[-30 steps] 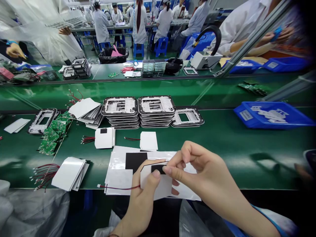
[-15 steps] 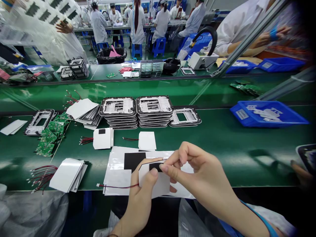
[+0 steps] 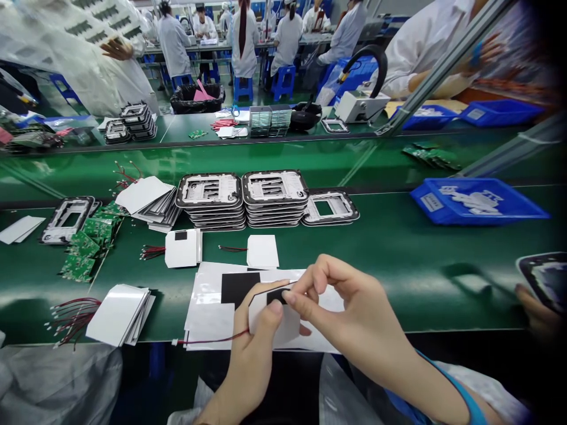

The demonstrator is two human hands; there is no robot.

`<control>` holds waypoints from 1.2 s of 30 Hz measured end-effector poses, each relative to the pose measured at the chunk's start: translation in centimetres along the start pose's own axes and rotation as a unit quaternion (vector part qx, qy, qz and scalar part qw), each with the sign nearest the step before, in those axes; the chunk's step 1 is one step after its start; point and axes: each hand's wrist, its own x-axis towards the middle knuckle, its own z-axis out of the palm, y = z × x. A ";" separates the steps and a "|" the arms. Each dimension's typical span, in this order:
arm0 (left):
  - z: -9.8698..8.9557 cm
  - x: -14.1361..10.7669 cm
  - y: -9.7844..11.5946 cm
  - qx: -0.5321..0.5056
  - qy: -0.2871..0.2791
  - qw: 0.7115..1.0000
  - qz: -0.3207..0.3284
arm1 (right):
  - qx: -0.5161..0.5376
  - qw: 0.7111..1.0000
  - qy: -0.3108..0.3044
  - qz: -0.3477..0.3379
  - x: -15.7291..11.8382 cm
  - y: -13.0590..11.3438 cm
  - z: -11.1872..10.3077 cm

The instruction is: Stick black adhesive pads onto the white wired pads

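While gripping a white pad point(image 3: 290, 327) in the left hand point(image 3: 254, 351), pinching the right end of its black patch point(image 3: 275, 297) between thumb and index finger of the right hand point(image 3: 349, 301). Pressing the left thumb on the patch and wrapping the other left fingers around behind, curling the spare right fingers loosely. Holding it all just over some white sheets point(image 3: 208, 324) with a black square point(image 3: 239, 288) on them, at the near edge of the tabletop point(image 3: 363, 242). Also trailing a thin red wire point(image 3: 212, 340) off to the left.

Looking past the hands, seeing one loose pad point(image 3: 263, 251) behind the sheets, plus a small pad stack point(image 3: 181, 251) to its left, black patch on top. Spotting a bigger pad pile point(image 3: 113, 316) at front left, wires poking out, and a fanned pile point(image 3: 144, 195) farther back, beside two tall stacks of frames point(image 3: 210, 189). Noticing a shorter frame stack point(image 3: 332, 208) to their right, circuit boards point(image 3: 84, 245) over left, and a blue tray point(image 3: 465, 217) of white bits over right. Also catching someone else's hand point(image 3: 535, 310) near another frame point(image 3: 544, 277) at the right edge.
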 end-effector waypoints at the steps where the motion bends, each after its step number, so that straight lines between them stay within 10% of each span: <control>1: 0.0 0.0 0.0 0.004 -0.006 1.000 0.003 | -0.009 1.000 0.002 -0.004 0.0 0.1 0.0; 13: -0.8 1.2 -1.2 -0.009 0.049 0.999 0.019 | -0.102 0.994 -0.011 0.033 1.4 1.2 -0.2; 29: -4.6 -1.8 1.5 0.004 -0.003 1.000 0.019 | -0.019 0.917 -0.395 -0.045 2.9 -2.0 2.6; 36: -6.6 -2.7 1.6 -0.043 0.043 0.998 0.035 | -0.051 0.923 -0.379 -0.053 2.3 -1.3 6.1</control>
